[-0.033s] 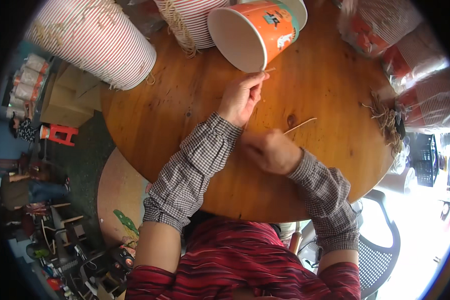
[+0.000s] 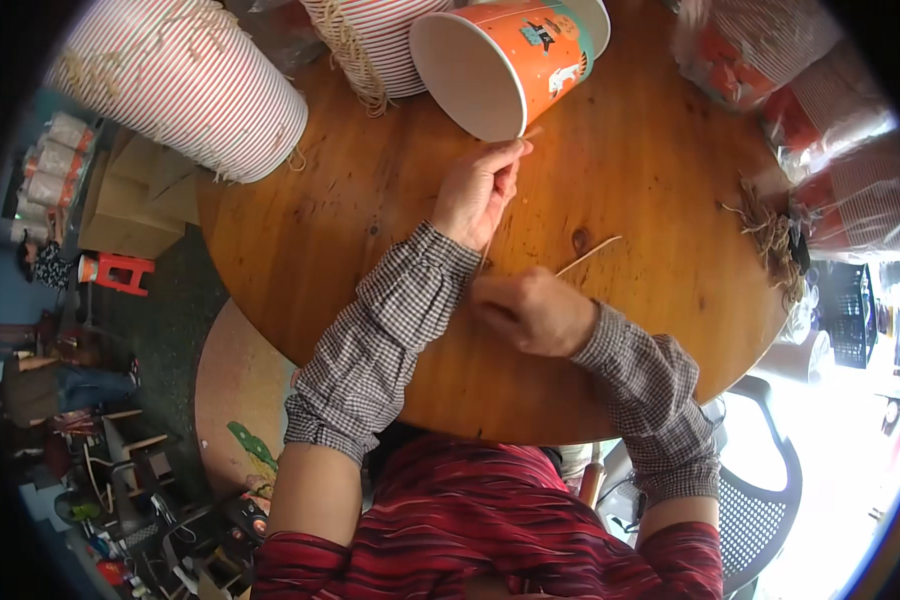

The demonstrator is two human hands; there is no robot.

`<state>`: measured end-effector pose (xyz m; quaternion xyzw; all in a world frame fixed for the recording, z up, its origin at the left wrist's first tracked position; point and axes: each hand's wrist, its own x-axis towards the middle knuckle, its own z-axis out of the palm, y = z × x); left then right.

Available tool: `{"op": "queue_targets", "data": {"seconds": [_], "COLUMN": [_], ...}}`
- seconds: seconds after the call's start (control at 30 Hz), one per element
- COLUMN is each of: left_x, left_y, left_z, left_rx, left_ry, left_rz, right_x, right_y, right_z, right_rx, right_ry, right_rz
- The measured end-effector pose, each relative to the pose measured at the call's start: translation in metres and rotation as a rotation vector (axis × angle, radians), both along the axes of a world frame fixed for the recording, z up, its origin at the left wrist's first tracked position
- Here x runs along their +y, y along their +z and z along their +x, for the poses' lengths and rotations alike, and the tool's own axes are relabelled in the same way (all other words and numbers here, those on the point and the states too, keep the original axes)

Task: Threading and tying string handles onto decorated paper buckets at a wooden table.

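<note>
My left hand is closed in a pinch on a thin tan cord, just at the lower rim of an orange paper cup. The large cup lies tilted, its white mouth facing left and toward me. Below the left hand, a stretch of cord runs down toward my right hand. That hand is curled into a fist around the cord, and a loose end sticks out beyond its knuckles over the table. Whether the cord is fastened to the cup cannot be made out behind the fingers.
Tall stacks of striped-looking nested cups with cords hanging off them stand at the far left of the round wooden table. A bundle of tan cords lies at the right edge, beside plastic-wrapped cups. A chair stands lower right.
My right hand has moved slightly down and left, and the cord end with it. The cup and left hand have shifted a little to the left.
</note>
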<state>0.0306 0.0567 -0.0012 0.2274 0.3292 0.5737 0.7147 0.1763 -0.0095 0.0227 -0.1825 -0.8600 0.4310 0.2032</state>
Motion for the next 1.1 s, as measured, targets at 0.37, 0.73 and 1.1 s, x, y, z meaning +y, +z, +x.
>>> {"op": "queue_targets", "data": {"seconds": [0.37,0.73,1.1], "left_x": [0.013,0.027,0.052], "left_y": [0.001,0.001,0.013], "left_z": [0.011,0.021,-0.011], "left_rx": [-0.014,0.404,0.752], "left_ry": [0.142,0.266,0.482], "left_rz": [-0.056,0.402,0.96], "right_x": [0.011,0.034,0.065], "right_y": [0.018,0.029,0.022], "right_z": [0.01,0.031,0.107], "right_rx": [0.125,0.195,0.996], "right_ry": [0.059,0.066,0.148], "right_rz": [-0.298,-0.778,-0.645]}}
